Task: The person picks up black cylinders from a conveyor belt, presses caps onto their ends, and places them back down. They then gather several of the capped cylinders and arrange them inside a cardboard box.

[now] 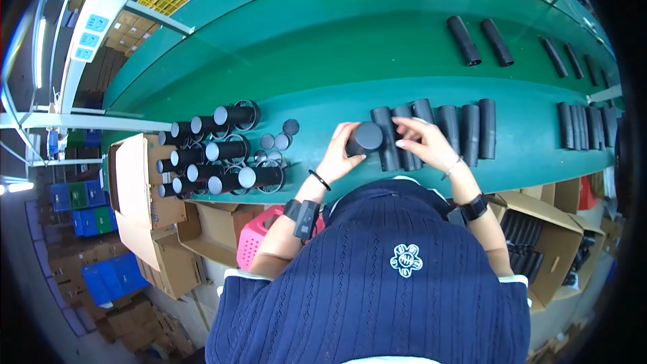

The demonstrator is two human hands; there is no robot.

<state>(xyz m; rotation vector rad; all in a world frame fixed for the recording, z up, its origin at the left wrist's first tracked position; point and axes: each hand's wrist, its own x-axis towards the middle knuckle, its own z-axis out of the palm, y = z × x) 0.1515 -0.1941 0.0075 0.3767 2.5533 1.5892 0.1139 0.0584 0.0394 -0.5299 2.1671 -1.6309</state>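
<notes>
- The left hand [338,154] is gripping one black tube [368,137] at the middle of the frame, above the tabletop [323,102]; its round closed end is facing up.
- The right hand [435,148] is spreading its fingers over other black tubes [470,133], right of centre; whether it is touching them, I cannot tell.
- The held tube is probably being light and stiff, perhaps slightly slippery; the side wall is seeming the best place for taking hold.
- Its surface is looking matt and smooth, like plastic, and its shape is a straight cylinder.
- Left of centre, small grey discs [267,141] are lying flat; further left, black tubes with pale ends [226,151] are lying in rows, some with clear-looking rings around them.
</notes>
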